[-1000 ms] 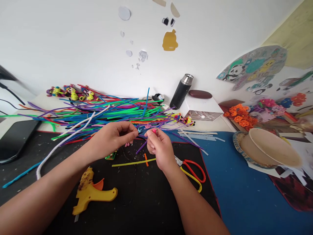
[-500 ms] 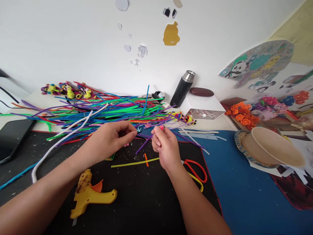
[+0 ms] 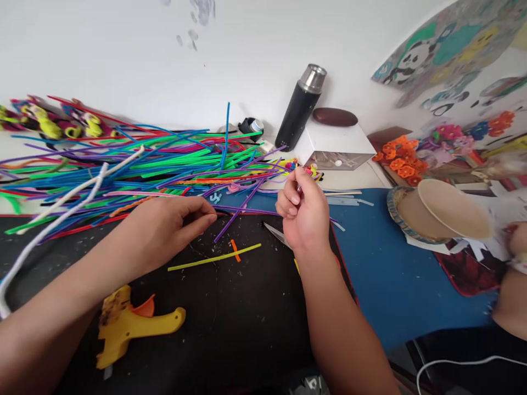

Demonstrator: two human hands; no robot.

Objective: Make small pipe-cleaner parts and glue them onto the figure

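My left hand (image 3: 177,225) hovers over the black mat (image 3: 247,318), thumb and forefinger pinched at the left of centre; what they hold, if anything, is too small to name. Raised further right, my right hand (image 3: 302,208) is closed, its thumb against the forefinger, with a tiny reddish bit barely showing at the tip. Between and below the hands lie a yellow-green stem (image 3: 214,258) and a short orange piece (image 3: 235,250), crossing. Scissors (image 3: 276,235) are partly covered by my right hand. A yellow glue gun (image 3: 140,326) rests below my left forearm.
Many coloured pipe cleaners (image 3: 177,159) are heaped along the back. Behind my right hand stand a black thermos (image 3: 300,107) and a white box (image 3: 340,144). A bowl (image 3: 453,211) is at the right, with another person's arm (image 3: 513,296) at the edge.
The view has turned right and downward. My hands are further apart, the right one raised. Another person's arm has come into view at the right edge.
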